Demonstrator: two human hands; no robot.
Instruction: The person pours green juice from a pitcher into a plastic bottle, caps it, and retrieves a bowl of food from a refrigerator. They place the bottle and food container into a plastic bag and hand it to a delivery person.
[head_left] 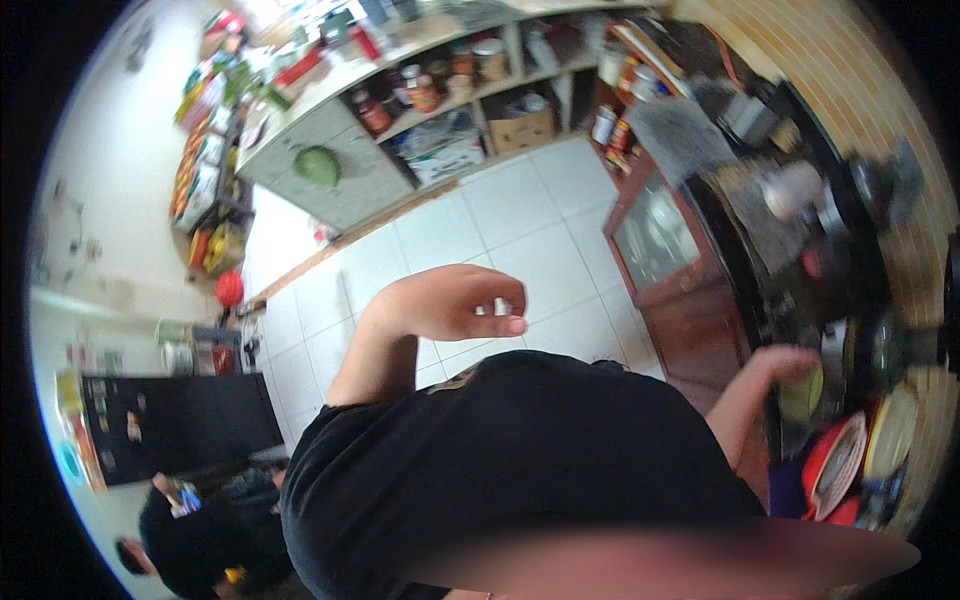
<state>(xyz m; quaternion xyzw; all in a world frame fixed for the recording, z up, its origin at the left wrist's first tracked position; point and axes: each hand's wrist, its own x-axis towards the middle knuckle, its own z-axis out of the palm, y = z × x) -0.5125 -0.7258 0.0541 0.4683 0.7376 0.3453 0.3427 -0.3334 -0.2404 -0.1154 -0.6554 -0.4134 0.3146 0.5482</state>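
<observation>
Two hands show below us: our left hand (460,302) hangs half-curled and empty over the tiled floor (510,215), a gap between thumb and fingers. Our right hand (785,364) meets a round green item (801,398) by the dark tabletop (722,225), near a red basket (822,465); we cannot tell whether it grips.

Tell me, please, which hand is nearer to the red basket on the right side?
Right. The right hand is close to the red basket, just above it in the picture; the left hand is far away, over the tiled floor.
</observation>
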